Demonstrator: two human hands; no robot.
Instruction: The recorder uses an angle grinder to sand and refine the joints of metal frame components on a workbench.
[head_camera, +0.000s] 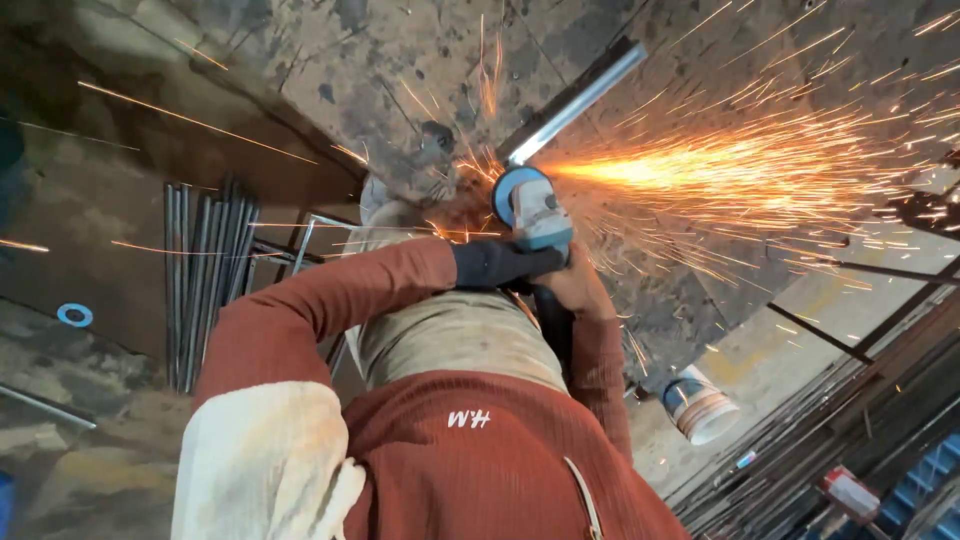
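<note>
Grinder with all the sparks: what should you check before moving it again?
1. Both hands on the grinder: ok; left hand and right hand grip it.
2. Gloves: not ok; the left hand has a dark covering, the right hand looks bare.
3. Sparks fly away from the body: ok.
4. Metal bar fixed in place: cannot tell.
5. Can safe near the sparks: cannot tell.

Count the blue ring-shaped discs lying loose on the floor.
1. A blue ring disc lies on the floor at far left, beside the bundle of steel rods. Others may be hidden behind the person's body.
</note>
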